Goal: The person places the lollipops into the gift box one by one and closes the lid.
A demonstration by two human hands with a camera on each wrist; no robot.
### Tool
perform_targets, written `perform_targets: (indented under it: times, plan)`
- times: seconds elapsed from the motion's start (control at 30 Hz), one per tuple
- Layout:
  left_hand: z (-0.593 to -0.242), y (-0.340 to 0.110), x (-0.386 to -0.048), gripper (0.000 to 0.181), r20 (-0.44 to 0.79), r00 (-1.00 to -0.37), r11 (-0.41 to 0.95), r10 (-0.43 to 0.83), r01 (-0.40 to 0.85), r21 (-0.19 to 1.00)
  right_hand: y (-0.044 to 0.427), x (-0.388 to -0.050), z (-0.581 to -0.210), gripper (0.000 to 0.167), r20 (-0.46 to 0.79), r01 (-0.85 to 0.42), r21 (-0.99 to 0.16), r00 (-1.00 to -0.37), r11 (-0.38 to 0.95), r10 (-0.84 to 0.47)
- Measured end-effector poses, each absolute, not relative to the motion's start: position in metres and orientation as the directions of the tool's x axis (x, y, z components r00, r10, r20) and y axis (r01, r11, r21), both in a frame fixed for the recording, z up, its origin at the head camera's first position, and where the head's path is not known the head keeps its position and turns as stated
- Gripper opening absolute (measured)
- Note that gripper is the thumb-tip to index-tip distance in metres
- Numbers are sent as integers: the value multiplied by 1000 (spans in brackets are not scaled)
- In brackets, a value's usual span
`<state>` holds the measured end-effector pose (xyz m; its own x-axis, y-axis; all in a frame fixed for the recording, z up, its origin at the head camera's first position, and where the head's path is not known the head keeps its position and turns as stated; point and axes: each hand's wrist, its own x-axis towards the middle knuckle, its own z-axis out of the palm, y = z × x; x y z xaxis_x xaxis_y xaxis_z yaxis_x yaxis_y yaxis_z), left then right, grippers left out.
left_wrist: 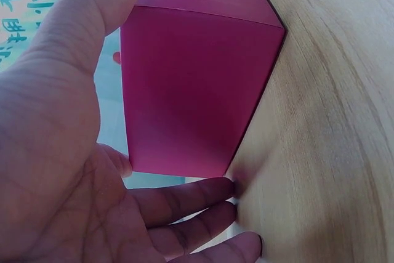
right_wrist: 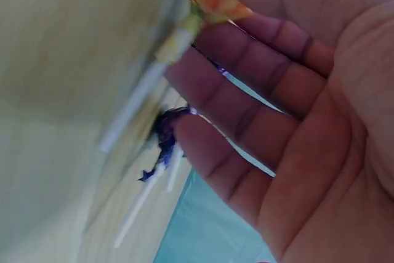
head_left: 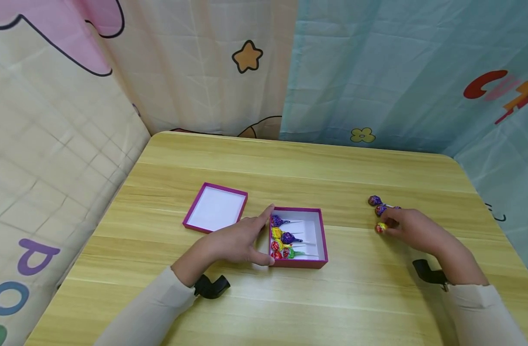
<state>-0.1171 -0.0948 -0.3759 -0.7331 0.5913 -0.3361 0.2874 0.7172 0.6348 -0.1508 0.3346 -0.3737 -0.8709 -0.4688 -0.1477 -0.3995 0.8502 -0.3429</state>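
Note:
A magenta box [head_left: 299,264] with a white inside stands on the table, holding several wrapped lollipops [head_left: 288,238] along its left side. My left hand [head_left: 235,240] rests at the box's left side, thumb and index finger spread to its two left corners. In the left wrist view, the remaining fingers extend below the box wall [left_wrist: 191,97]. Over on the right, my right hand [head_left: 419,230] pinches a yellow-wrapped lollipop [head_left: 380,228] by thumb and fingertips; its white stick [right_wrist: 132,115] shows in the right wrist view. Purple-wrapped lollipops [head_left: 374,200] lie just beyond that hand.
A magenta lid [head_left: 216,209] lies with its white inside up, left of the box and behind my left hand. The wooden table [head_left: 289,168] ends at printed curtains [head_left: 203,72] at the back and sides. Each wrist carries a black camera mount [head_left: 212,288].

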Motion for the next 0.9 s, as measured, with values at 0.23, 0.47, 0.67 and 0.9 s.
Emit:
perform_targets:
  times: [0.23, 0.47, 0.67, 0.9]
  plan:
    - [-376, -95, -117, 122, -344, -733, 718, 587, 275, 640, 329, -148, -365, 10, -238, -368, -397, -843, 840, -482]
    - [-378, -96, -118, 122, -342, -732, 718, 589, 279, 638, 320, -145, -355, 11, -257, -386, -432, -814, 815, -521]
    - [-378, -96, -117, 122, -332, -734, 712, 593, 285, 642, 309, -142, -344, 11, -269, -386, -462, -797, 798, -541]
    - [-379, -97, -117, 121, -328, -734, 707, 595, 285, 647, 295, -141, -335, 11, -269, -394, -482, -784, 783, -560]
